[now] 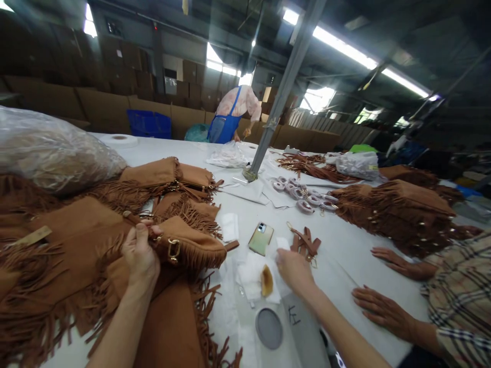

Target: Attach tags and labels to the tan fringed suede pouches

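My left hand (140,250) is closed on a brown fringed handbag (192,240) at its strap end, near a gold ring buckle. More of the same fringed bags lie under and around it. My right hand (297,271) has its fingers pinched at a small white cloth (283,244) over the table. Just left of that hand, a stained yellow-brown sponge (266,281) rests on folded white cloths (249,278). Below them lies a grey round disc (269,328). A phone (261,238) and brown leather straps with gold clasps (306,244) lie beyond my right hand.
A co-worker's hands (383,309) rest flat on the table at right. Brown bags (399,214) are piled behind them. Rolled straps (303,193) lie mid-table, near a metal post (284,87). A plastic-wrapped bundle (53,148) sits left. Another person (233,115) bends over the far side.
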### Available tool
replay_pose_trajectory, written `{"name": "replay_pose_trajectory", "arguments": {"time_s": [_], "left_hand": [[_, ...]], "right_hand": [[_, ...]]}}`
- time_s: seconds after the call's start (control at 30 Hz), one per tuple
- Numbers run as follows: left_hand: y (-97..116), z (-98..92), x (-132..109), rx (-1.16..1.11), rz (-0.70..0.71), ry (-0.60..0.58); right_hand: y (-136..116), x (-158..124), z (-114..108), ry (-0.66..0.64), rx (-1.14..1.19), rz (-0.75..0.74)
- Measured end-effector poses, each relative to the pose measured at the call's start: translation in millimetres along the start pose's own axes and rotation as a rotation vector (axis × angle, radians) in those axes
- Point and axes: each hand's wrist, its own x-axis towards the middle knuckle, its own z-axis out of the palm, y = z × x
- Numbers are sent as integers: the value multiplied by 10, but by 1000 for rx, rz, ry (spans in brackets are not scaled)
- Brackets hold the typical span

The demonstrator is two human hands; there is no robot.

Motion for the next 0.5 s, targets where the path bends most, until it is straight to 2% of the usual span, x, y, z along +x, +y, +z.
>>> {"name": "replay_pose_trajectory", "arguments": {"time_s": [0.1,0.17,0.23,0.33,0.43,0.5], "left_hand": [[13,18,-26,-10,-1,-3],[26,37,-18,-15,-12,-10],[44,107,19,-25,-25,-18],[66,341,108,-37,-24,-38],[57,622,162,-43,-10,-65],[19,737,149,-40,3,-70]], "right_hand": [[-404,-506,487,-116,11,-110],[-622,-757,822,-116,6,-124],[-748,-873,1076,-100,23,-93],[-785,-859,1275,-105,59,-60],[-740,-806,1351,-83,69,-91],[-707,-804,1377,-43,87,-94]]}}
